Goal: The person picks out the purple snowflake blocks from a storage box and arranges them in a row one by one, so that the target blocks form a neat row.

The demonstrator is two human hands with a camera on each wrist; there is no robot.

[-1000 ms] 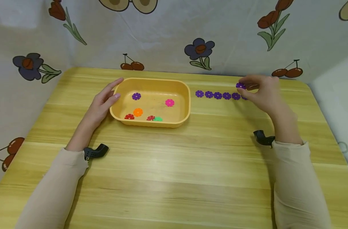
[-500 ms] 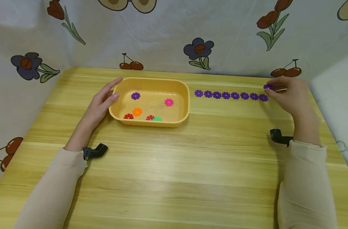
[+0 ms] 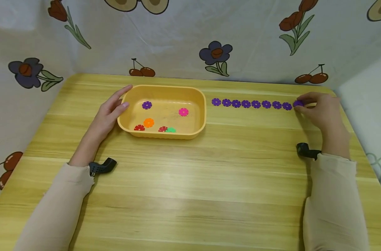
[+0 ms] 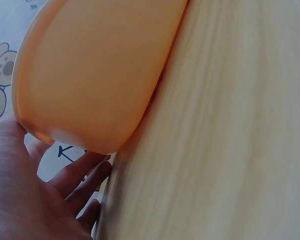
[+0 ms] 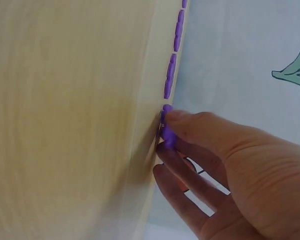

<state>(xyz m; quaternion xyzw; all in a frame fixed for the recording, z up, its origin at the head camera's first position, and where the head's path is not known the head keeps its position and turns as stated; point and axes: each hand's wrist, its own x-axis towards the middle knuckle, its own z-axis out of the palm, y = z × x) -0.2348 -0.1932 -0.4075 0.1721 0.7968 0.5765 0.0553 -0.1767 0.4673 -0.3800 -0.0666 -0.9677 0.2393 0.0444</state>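
My right hand (image 3: 324, 111) pinches a purple flower-shaped plastic disc (image 3: 298, 103) between thumb and fingers, at the right end of a row of matching purple discs (image 3: 256, 104). The right wrist view has this held disc (image 5: 168, 132) low at the table surface, with a small gap to its neighbour. At the left end of a yellow plastic basin (image 3: 165, 135), my left hand (image 3: 106, 116) holds the rim, its thumb over the edge and its fingers along the outside. The left wrist view shows the basin's outer wall (image 4: 95, 75) against those fingers.
Inside the basin lie a purple disc (image 3: 147, 105), a pink disc (image 3: 183, 112), an orange disc (image 3: 149, 122), a green disc (image 3: 170, 129) and two red ones. A patterned cloth (image 3: 177, 42) hangs behind the wooden table (image 3: 190, 188).
My right hand has moved right along the row, which shows more purple discs, and lowered its held disc to the row's right end. The left hand stays on the basin.
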